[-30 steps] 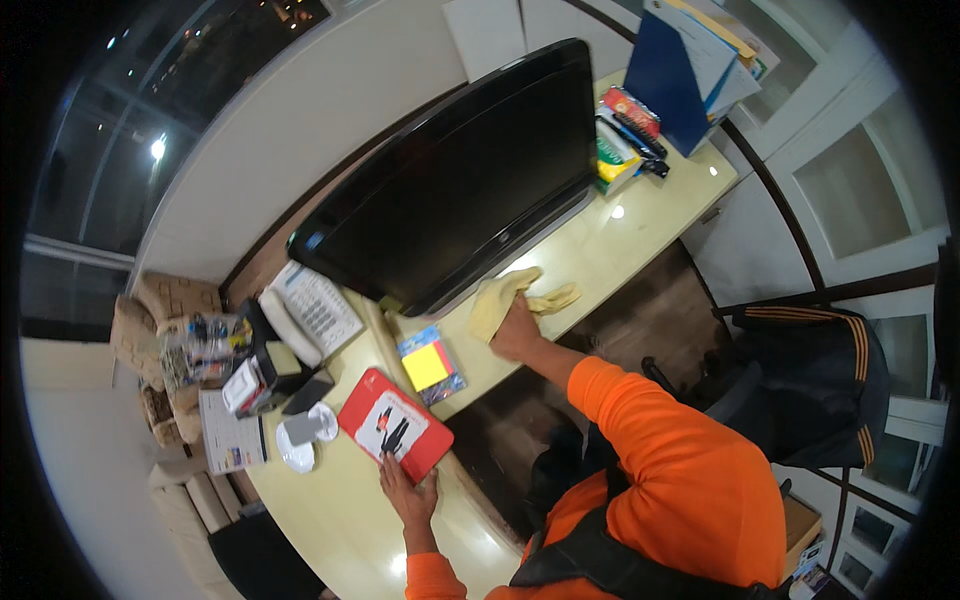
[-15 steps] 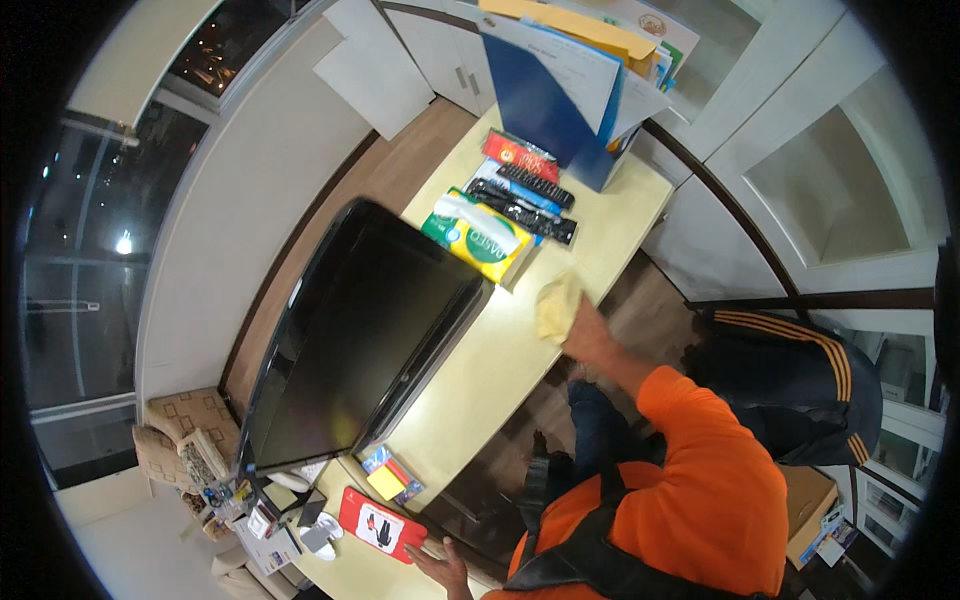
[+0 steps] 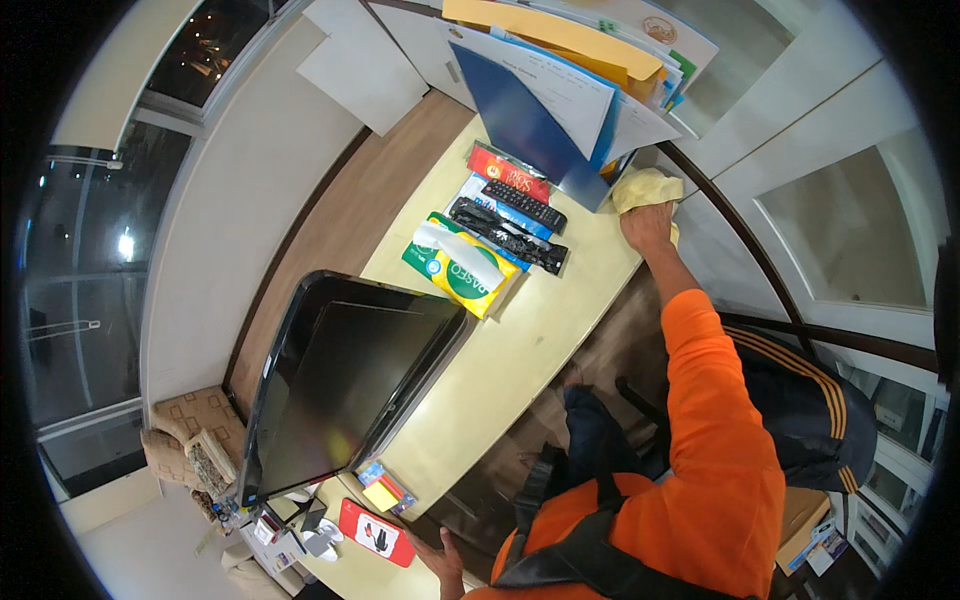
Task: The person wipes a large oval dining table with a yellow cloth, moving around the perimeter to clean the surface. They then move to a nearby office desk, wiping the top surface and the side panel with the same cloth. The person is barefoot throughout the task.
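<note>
My right hand [image 3: 647, 226] presses a yellow cloth [image 3: 647, 189] onto the far right end of the cream desk [image 3: 520, 345], right beside a blue folder [image 3: 530, 125] stuffed with papers. My orange sleeve stretches out to it. My left hand [image 3: 442, 555] lies flat with spread fingers on the desk's near edge, next to a red package [image 3: 375, 533]. It holds nothing.
A large dark flat screen [image 3: 335, 385] stands on the desk's left half. Between it and the folder lie a green and yellow tissue pack [image 3: 462, 265], two black remotes [image 3: 510, 225] and a red packet [image 3: 508, 172]. Small boxes and clutter crowd the near left end.
My right hand has slid the yellow cloth along the desk to its far right end by the folder. The view has swung right. My left hand stays by the red package.
</note>
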### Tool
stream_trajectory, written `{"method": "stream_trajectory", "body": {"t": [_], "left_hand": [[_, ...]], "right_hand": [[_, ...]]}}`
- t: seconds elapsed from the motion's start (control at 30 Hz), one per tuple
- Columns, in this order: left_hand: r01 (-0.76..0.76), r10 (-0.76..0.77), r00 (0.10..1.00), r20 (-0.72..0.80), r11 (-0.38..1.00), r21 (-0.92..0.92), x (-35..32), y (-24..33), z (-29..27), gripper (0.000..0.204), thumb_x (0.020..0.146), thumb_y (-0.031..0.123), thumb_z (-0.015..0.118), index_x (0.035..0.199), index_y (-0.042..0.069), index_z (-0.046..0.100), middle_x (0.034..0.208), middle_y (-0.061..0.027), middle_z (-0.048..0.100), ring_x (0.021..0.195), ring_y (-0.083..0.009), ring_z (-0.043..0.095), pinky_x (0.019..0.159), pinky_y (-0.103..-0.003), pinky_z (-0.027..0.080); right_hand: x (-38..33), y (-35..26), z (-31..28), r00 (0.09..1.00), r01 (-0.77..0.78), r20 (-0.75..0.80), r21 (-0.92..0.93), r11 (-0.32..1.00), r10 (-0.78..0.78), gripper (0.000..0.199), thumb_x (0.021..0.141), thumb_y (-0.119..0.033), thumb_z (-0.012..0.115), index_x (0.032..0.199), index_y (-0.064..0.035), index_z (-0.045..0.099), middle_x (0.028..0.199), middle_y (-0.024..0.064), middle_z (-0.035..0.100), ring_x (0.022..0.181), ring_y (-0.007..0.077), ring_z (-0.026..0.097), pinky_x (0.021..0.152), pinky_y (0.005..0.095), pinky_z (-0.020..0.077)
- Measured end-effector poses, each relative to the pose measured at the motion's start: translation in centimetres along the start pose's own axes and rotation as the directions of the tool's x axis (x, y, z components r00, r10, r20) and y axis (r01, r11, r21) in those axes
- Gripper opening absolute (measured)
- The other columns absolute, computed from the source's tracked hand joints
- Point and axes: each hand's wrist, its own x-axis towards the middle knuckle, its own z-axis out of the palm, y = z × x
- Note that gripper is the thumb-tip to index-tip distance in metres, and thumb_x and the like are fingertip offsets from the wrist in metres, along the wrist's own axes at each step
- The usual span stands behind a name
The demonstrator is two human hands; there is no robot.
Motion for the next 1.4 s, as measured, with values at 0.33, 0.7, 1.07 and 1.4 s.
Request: {"method": "stream_trajectory", "body": {"t": [0.33,0.7,1.07,1.4], "left_hand": [[0.124,-0.124,0.992,0.001,0.992,0.032,-2.4,0.8,-1.9,0.09,0.086,0.038,0.068,0.146,-0.008,0.021,0.149,-0.0309,0.026,0.139,-0.0428,0.026,0.115,-0.047,0.021],[0.204,-0.214,0.975,-0.053,0.967,-0.152,-5.1,1.6,-1.5,0.085,0.085,0.034,0.068,0.145,-0.008,0.025,0.149,-0.0286,0.029,0.14,-0.0411,0.026,0.116,-0.044,0.02],[0.234,-0.236,0.972,0.0,0.965,-0.115,-5.8,-0.6,-0.5,0.084,0.086,0.032,0.067,0.146,-0.007,0.022,0.149,-0.0282,0.027,0.14,-0.039,0.025,0.116,-0.042,0.02],[0.259,-0.263,0.965,-0.008,0.956,-0.141,-6.6,-3.9,-2.0,0.079,0.087,0.029,0.066,0.146,-0.006,0.025,0.148,-0.0267,0.031,0.139,-0.0375,0.029,0.115,-0.041,0.022]], "right_hand": [[2.1,1.9,-0.5,0.989,0.083,0.123,-0.004,0.997,-0.081,0.04,0.086,-0.027,0.052,0.121,-0.0108,0.06,0.131,0.015,0.055,0.126,0.0353,0.044,0.11,0.0496,0.0267],[-5.6,0.7,1.0,0.949,0.312,0.023,0.084,0.946,-0.315,0.038,0.088,-0.027,0.049,0.12,-0.0082,0.059,0.128,0.0137,0.057,0.124,0.035,0.046,0.109,0.0496,0.0276],[-6.8,-6.1,1.9,0.935,0.353,-0.02,-0.019,0.936,-0.353,0.038,0.087,-0.027,0.051,0.117,-0.0066,0.059,0.126,0.0136,0.058,0.121,0.0357,0.047,0.107,0.0497,0.0286],[-9.3,-10.2,2.1,0.897,0.436,0.042,0.095,0.895,-0.441,0.04,0.088,-0.024,0.049,0.123,-0.0054,0.056,0.129,0.0188,0.055,0.124,0.0363,0.045,0.108,0.0514,0.0278]]}}
